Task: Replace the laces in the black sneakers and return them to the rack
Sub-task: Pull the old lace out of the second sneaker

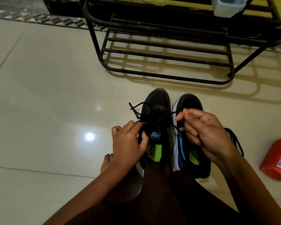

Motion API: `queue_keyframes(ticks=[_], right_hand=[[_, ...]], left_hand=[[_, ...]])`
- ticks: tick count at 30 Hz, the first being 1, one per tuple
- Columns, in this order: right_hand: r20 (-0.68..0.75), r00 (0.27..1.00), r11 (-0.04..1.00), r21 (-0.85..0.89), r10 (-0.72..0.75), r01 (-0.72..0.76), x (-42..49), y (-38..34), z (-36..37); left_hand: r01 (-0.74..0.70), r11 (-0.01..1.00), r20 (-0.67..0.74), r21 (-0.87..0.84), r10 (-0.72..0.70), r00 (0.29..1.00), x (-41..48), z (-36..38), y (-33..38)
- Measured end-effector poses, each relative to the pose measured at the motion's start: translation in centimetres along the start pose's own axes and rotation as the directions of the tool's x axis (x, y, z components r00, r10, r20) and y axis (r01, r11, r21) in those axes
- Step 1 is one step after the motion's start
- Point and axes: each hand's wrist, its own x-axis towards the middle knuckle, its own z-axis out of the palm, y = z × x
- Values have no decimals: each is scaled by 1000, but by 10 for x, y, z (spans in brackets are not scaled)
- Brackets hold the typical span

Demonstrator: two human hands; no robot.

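Observation:
Two black sneakers with white soles stand side by side on the floor, toes pointing at the rack. The left sneaker (156,101) carries a black lace (136,109) whose ends trail off to its left. My left hand (130,142) pinches that lace at the sneaker's left side, beside the tongue. My right hand (204,132) hovers over the right sneaker (191,101) and pinches the lace's other end, pulled taut across from the left sneaker. Another black lace (235,140) lies on the floor to the right of the right sneaker.
A black metal shoe rack (167,57) stands just beyond the sneakers, its lower shelves bare. A pale container (225,7) sits on an upper shelf. A red cylindrical can (277,161) lies on the tiled floor at the right. My knees and a bare foot (106,161) are below.

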Motion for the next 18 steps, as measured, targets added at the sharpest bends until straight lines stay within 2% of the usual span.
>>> queue_keyframes(ticks=[2,5,7,9,10,11,12,13,14,15,16,18], right_hand=[[-102,991,964,243,-86,109,-3,-1,2],[-164,974,768,600,-155,224,-8,-7,-2],[-146,975,710,668,-166,221,-11,-11,-7],[-133,986,745,647,-99,162,-10,-12,-9],[-152,988,806,580,-38,120,-9,-9,-8],[-205,979,900,427,-2,92,-9,-5,-8],[-275,961,984,165,-24,71,-7,0,-7],[-309,947,988,-146,-86,42,-5,4,-5],[-281,951,919,-395,-129,7,-2,9,-2],[-236,965,804,-593,-114,-50,0,13,-1],[-194,977,669,-738,-90,-85,0,17,1],[-125,989,448,-890,-78,-77,2,22,4]], left_hand=[[-2,1000,1,2,2,1000,0,0,0],[4,1000,3,5,-4,1000,0,0,0],[2,1000,0,0,-2,1000,-1,0,0],[4,1000,0,2,-4,1000,-1,0,0],[5,1000,1,3,-5,1000,-1,0,0],[5,1000,2,3,-5,1000,-1,0,0],[2,1000,4,2,-2,1000,-1,0,0],[-1,1000,5,1,1,1000,-1,0,0],[-3,1000,3,-1,3,1000,0,-1,0],[-3,1000,2,-3,3,1000,0,-1,1],[-4,1000,3,-5,4,1000,0,-1,1],[-7,1000,6,-5,7,1000,0,-1,1]])
